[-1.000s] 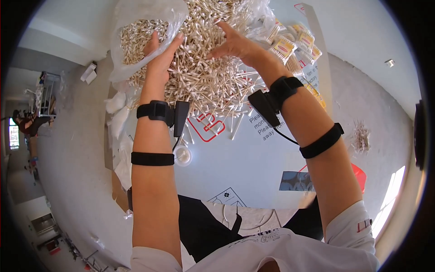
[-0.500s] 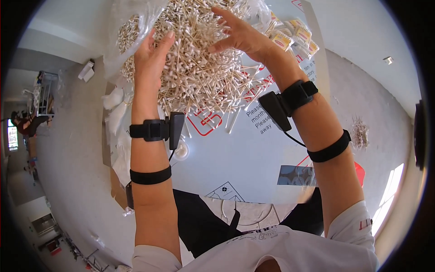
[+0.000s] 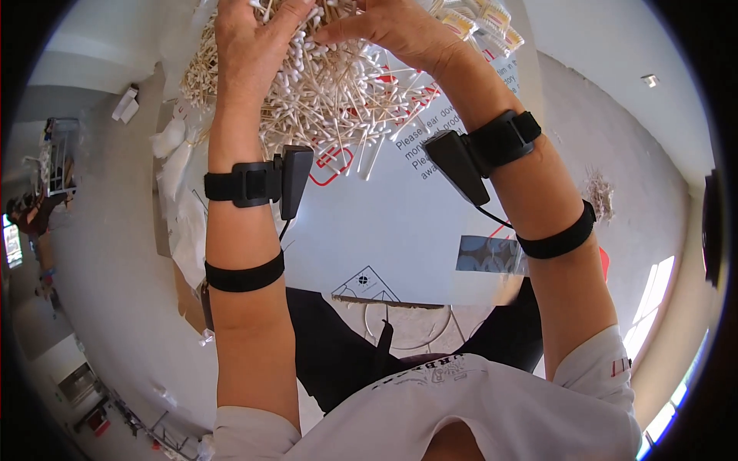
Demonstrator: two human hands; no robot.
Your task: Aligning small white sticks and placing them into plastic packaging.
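Note:
A big heap of cotton swabs [image 3: 330, 100] with white tips and pale sticks lies on the board at the top of the view. My left hand [image 3: 250, 46] reaches into its left side, thumb stretched out over the swabs. From the right comes my right hand [image 3: 407, 32], its thumb pointing left across the heap toward the left thumb. Both hands look open and touch the swabs, with swabs between them. The upper edge of the picture cuts off most of the fingers. Each forearm wears black straps and a small black device.
The heap rests on a pale printed board [image 3: 369, 230]. Yellow-and-white packs of swabs [image 3: 484, 23] sit at the back right. White plastic film [image 3: 181, 200] lies along the left edge. More swabs [image 3: 598, 196] are on the floor at right. Another person [image 3: 37, 213] is far left.
Both hands have gone farther forward into the heap and come closer together. The view has shifted, so the board and heap sit higher in the picture.

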